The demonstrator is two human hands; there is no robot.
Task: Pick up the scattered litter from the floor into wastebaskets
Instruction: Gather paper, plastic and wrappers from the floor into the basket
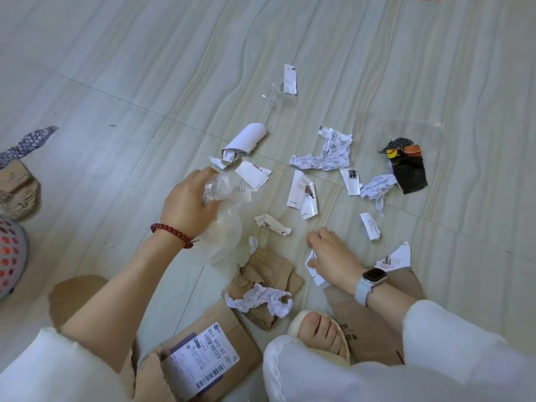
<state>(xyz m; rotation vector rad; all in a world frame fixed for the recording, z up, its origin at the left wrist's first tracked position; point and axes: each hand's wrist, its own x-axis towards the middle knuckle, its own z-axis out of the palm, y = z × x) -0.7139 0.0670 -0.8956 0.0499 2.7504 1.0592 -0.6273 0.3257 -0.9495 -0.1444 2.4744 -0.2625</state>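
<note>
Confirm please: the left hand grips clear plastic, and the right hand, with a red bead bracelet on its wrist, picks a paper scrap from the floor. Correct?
Not quite. In the head view the right hand wears a watch; the red bead bracelet is on the left hand, which grips the clear plastic. The right hand's fingers do pinch a paper scrap at the floor.

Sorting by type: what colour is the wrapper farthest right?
Mostly black wrapper with red and orange print, head view.

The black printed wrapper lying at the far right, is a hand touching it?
No, the black printed wrapper lies alone on the grey floor, away from both the left hand and right hand.
</note>
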